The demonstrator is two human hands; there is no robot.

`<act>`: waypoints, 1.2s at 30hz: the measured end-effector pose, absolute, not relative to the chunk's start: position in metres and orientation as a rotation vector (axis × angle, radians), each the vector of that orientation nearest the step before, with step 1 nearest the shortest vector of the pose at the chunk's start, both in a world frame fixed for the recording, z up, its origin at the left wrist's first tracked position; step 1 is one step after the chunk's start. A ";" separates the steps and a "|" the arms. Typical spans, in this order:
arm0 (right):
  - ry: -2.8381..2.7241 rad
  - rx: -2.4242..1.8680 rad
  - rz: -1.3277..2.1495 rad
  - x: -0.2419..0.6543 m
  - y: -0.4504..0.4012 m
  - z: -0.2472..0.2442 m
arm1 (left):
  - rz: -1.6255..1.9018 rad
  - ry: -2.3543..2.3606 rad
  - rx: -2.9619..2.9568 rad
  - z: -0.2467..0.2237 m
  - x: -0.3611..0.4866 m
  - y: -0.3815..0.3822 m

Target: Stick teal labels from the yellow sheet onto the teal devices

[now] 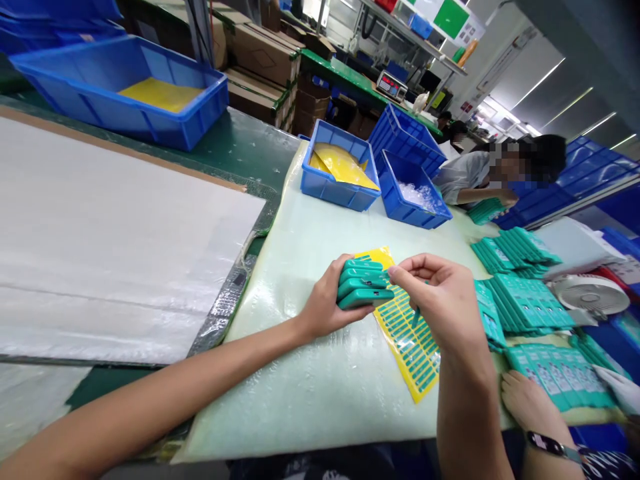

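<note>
My left hand (327, 300) is wrapped round a stack of several teal, rounded, flat devices (365, 283), with small dark openings on the ends facing me. My right hand (440, 293) is pinched at the right end of the stack, thumb and forefinger together. What sits between those fingertips is too small to make out clearly. A narrow teal strip (416, 317) shows just below the right hand's fingers. Under both hands lies a yellow sheet (407, 347) carrying rows of teal strip stickers, partly covered by the right hand and the stack.
Blue bins with yellow sheets (340, 197) and clear plastic pieces (417, 217) stand beyond. Rows of teal devices (530, 303) lie to the right, near a white fan (593, 293). A neighbour's hand (530, 400) rests there; another person works behind. White sheeting (115, 247) lies left.
</note>
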State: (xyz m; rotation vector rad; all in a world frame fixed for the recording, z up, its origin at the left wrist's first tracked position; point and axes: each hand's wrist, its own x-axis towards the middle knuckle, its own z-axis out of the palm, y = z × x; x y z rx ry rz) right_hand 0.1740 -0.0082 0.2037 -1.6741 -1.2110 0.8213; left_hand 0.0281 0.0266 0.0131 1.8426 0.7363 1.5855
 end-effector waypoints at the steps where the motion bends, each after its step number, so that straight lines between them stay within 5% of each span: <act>1: -1.206 -1.677 0.835 0.173 -0.009 0.204 | 1.574 0.739 1.839 0.013 0.028 0.027; 27: -1.480 -1.817 0.755 0.167 -0.005 0.196 | 1.521 0.740 1.823 0.010 0.027 0.027; 32: -1.765 -2.013 0.496 0.187 0.002 0.211 | 1.530 0.729 1.851 0.012 0.027 0.027; 36: -1.582 -1.749 0.606 0.214 0.001 0.226 | 1.563 0.737 1.871 0.014 0.026 0.028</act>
